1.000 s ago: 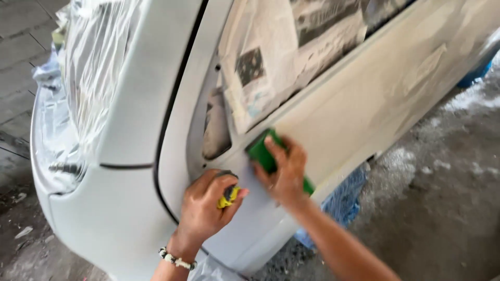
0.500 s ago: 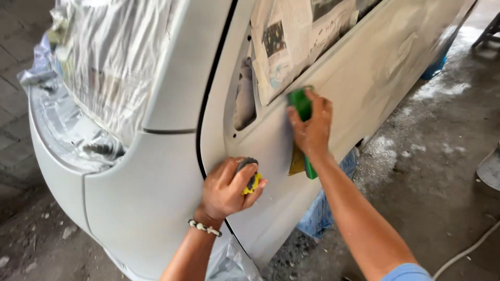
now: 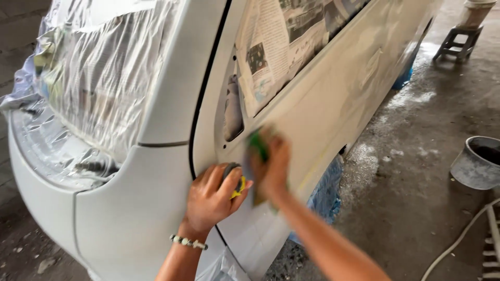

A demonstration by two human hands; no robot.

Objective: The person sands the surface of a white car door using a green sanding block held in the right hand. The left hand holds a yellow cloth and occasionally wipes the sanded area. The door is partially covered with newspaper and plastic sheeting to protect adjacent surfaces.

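Head view: right hand (image 3: 271, 166) fingers grip green pad (blurred) on door (image 3: 338, 114); left hand (image 3: 211, 198) fingers clutch sponge (image 3: 235, 179); wet concrete floor (image 3: 416, 171).

Door panel (image 3: 338, 104) lies open rightward; mirror recess (image 3: 233, 112) and left hand (image 3: 211, 198) crowd the front.

- Floor: grey concrete floor (image 3: 416, 171), rough, with pale wet-looking patches beside the vehicle.
- Round grey metal bucket (image 3: 476, 162) stands at right.
- Small dark stool (image 3: 458, 41) at upper right.
- White hose (image 3: 458, 242) lies lower right.
- Daylight, diffuse.
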